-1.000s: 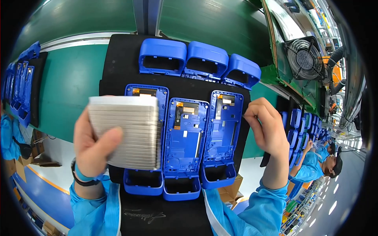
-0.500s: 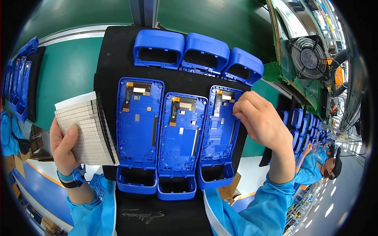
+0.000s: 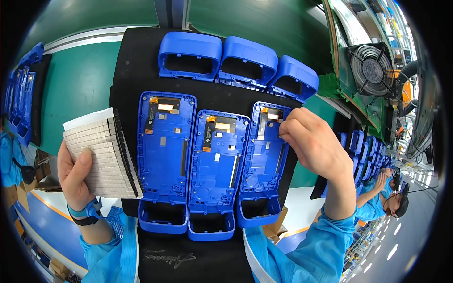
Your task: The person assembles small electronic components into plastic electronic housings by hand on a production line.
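Note:
My left hand [image 3: 74, 175] grips a sheet of small whitish pads [image 3: 104, 158], thumb on its face, black strips along its right edge. Three blue plastic housings lie open side by side: a left housing [image 3: 160, 155], a middle housing [image 3: 212, 179] and a right housing [image 3: 262, 162]. Each has an orange-and-black flex circuit near its top and small square pads inside. Over the upper right edge of the right housing, my right hand [image 3: 315, 144] is closed in a pinch, fingertips at the housing's inner wall. Whatever they pinch is too hidden to name.
A black mat [image 3: 130, 75] lies under the housings. Blue hollow covers [image 3: 191, 52] line its far side. A fan [image 3: 370, 68] stands at the far right. More blue housings [image 3: 21, 104] sit at the far left. Co-workers in blue [image 3: 377, 195] are at the right.
Little differs. My right hand stays pinched at the right housing, and the sheet in my left hand has shifted slightly left. At the right, a co-worker's hands have moved.

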Demonstrator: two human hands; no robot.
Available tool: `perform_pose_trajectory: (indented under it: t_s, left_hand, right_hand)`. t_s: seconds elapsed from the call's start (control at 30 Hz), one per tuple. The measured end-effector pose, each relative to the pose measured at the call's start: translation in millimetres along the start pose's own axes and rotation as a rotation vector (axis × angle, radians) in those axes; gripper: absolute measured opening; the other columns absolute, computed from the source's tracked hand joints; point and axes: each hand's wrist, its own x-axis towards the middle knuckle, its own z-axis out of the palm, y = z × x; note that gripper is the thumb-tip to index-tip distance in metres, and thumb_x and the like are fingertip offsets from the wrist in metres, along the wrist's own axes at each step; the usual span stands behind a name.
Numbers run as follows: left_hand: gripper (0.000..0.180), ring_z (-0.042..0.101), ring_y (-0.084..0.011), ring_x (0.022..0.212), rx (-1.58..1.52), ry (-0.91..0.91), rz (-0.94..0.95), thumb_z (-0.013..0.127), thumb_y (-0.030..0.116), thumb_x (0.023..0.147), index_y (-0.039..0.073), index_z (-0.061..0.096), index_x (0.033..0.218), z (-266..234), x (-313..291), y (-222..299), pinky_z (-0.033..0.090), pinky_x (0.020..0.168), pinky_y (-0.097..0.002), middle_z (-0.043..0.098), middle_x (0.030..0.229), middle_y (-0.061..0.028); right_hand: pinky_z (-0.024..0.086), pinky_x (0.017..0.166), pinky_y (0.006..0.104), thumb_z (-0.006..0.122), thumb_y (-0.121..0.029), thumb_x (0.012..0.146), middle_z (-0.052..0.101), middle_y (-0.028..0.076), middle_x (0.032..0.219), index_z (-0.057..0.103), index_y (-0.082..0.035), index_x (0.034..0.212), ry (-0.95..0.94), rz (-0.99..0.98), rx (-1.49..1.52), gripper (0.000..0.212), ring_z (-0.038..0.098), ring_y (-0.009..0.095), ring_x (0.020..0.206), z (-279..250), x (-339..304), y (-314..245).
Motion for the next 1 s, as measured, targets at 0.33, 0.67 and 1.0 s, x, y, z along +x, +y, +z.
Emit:
perform_pose_trajectory:
  t_s: [0.33,0.67,1.0]
  left_hand:
    - [0.057,0.067,-0.0227,0.097,0.035,0.007,-0.014,0.056,0.023,0.089,-0.008,0.041,0.135,-10,-2,-2,0.053,0.086,-0.0294,0.064,0.115,-0.0200]
    - [0.081,0.057,-0.0382,0.120,-0.168,-0.134,-0.297,0.068,0.038,0.068,-0.018,0.051,0.122,-18,-24,7,0.046,0.101,-0.0434,0.049,0.135,-0.0343]
    - [0.086,0.060,-0.0269,0.117,-0.143,-0.333,-0.396,0.066,0.023,0.072,-0.014,0.033,0.142,-25,-48,6,0.045,0.102,-0.0348,0.045,0.144,-0.0240]
  right_hand:
    - [0.050,0.067,0.0337,0.068,0.003,0.079,0.057,0.014,0.087,0.058,0.001,0.091,0.091,0.127,0.197,0.016,0.060,0.029,0.073,2,-8,0]
    - [0.043,0.065,0.0209,0.062,-0.011,0.094,0.059,0.001,0.081,0.059,0.002,0.104,0.593,0.810,0.392,0.018,0.053,0.008,0.072,44,-86,8]
    - [0.048,0.084,0.0245,0.060,-0.017,0.096,0.066,0.008,0.103,0.054,0.006,0.118,0.802,0.749,1.121,0.032,0.061,0.010,0.090,130,-100,-57]
